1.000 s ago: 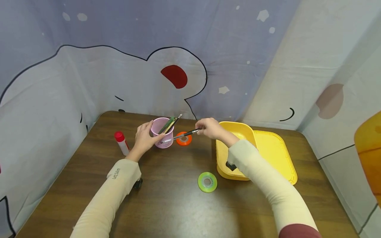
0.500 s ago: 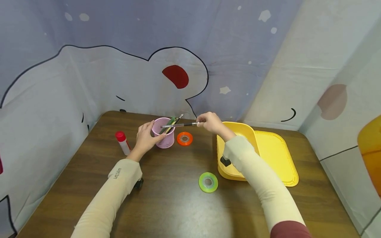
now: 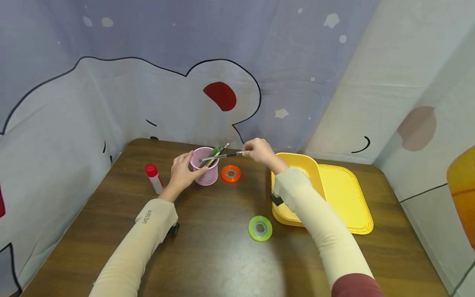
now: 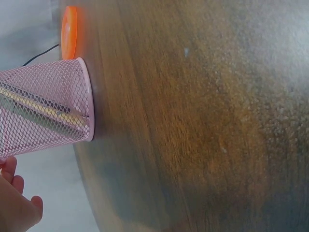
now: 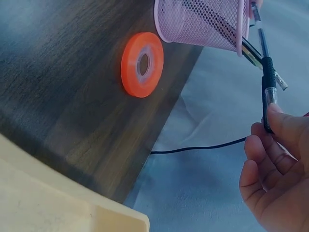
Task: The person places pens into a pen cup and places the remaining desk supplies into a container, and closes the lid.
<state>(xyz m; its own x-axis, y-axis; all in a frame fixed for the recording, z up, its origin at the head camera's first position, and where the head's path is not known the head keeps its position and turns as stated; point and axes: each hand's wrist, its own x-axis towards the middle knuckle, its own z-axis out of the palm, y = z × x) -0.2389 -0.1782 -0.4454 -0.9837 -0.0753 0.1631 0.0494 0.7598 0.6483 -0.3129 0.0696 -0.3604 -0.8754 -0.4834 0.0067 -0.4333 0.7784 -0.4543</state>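
Lower centre, a flat lime-green ring (image 3: 260, 236); right of it, a yellow plastic tub (image 3: 286, 218); beyond, a flat orange ring (image 3: 224, 174) just beside the upright pink mesh cup (image 3: 208, 178) that the left hand (image 3: 182, 170) clasps. And here's the right hand (image 3: 259, 149) at centre, pinching a slim black-and-clear pen (image 3: 233, 154) nearly level, tip pointing left across the cup's mouth, slanted green and yellow sticks (image 3: 215, 151) crowding its right half.

The left hand (image 3: 181, 171) spreads thumb from fingers; to its right, the right hand (image 3: 259, 150) pinches with its fingertips.
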